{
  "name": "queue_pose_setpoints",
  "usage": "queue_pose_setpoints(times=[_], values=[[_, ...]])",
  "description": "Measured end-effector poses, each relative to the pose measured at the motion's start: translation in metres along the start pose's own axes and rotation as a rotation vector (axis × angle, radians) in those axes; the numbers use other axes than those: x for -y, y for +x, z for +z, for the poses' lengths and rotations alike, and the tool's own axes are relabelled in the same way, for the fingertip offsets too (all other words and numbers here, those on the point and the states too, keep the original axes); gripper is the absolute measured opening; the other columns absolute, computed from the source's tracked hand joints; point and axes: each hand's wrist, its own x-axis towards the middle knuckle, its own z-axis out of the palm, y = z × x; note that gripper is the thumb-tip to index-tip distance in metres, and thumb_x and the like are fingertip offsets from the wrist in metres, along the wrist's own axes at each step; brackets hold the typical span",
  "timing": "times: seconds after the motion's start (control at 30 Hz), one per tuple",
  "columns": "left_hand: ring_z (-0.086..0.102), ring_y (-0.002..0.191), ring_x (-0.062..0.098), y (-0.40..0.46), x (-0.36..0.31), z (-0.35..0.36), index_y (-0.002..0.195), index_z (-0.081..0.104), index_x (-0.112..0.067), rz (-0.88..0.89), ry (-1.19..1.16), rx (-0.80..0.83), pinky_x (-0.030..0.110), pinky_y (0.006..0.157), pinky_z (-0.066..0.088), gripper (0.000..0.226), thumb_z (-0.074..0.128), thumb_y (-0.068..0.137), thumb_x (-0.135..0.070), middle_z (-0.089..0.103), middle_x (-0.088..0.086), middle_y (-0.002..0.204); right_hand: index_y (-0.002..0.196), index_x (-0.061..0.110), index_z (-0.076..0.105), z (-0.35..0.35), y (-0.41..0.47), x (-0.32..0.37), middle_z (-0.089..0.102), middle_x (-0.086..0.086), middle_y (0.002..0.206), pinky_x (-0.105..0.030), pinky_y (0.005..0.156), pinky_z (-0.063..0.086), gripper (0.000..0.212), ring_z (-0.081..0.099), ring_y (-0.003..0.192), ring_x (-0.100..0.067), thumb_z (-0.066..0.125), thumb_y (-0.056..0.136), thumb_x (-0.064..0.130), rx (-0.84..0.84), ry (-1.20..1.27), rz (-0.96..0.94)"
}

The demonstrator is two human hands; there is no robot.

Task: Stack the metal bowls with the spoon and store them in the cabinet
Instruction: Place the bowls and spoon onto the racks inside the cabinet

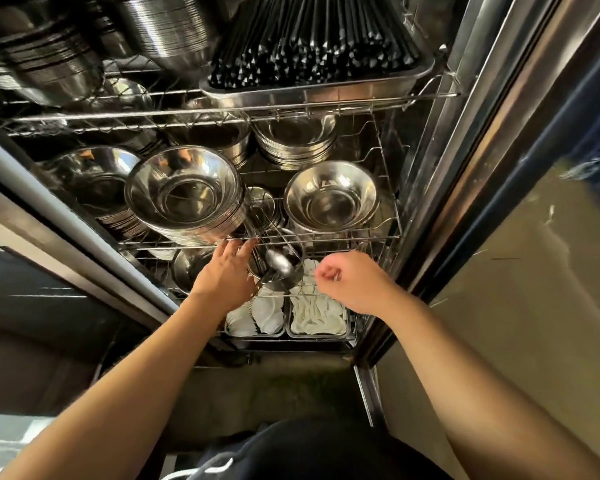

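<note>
A: Where are the hands?
B: The left hand reaches into the cabinet, fingers spread open against the front wire of the middle rack, touching a small bowl holding the spoon; the right hand hangs beside it, loosely curled, gripping nothing.
A: And the bowls?
B: A tall stack sits on the rack, left; another bowl right; white lids lie in trays below.
</note>
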Motion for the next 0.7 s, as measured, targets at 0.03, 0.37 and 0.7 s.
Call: queue_pose_setpoints(times=[0.03,0.37,0.7], values=[[0.01,0.154,0.035,0.0,0.001,0.001,0.161,0.009,-0.019,0.01,0.009,-0.001,0.046,0.122,0.023,0.086,0.061,0.094,-0.033,0.024,0.015,0.164,0.088,0.037,0.071,0.007,0.001,-0.005,0.069,0.02,0.088,-0.02,0.064,0.051,0.009,0.066,0.077,0.003,0.063,0.088,0.032,0.043,0.018,0.033],[0.006,0.155,0.035,-0.001,0.004,-0.002,0.161,0.004,-0.022,0.02,0.028,0.043,0.049,0.121,0.027,0.081,0.054,0.098,-0.032,0.019,0.013,0.166,0.077,0.012,0.074,0.07,0.057,-0.021,0.065,-0.007,0.068,-0.02,0.051,0.041,0.022,0.05,0.05,-0.015,0.057,0.087,0.004,0.071,0.399,0.547],[0.003,0.155,0.032,-0.003,0.003,-0.001,0.161,0.003,-0.022,0.005,0.032,0.034,0.049,0.118,0.032,0.087,0.059,0.095,-0.033,0.016,0.01,0.167,0.117,0.001,0.067,0.104,0.122,-0.031,0.071,-0.016,0.101,-0.031,0.062,0.059,0.029,0.07,0.087,-0.027,0.061,0.089,-0.001,0.052,0.528,0.783]])
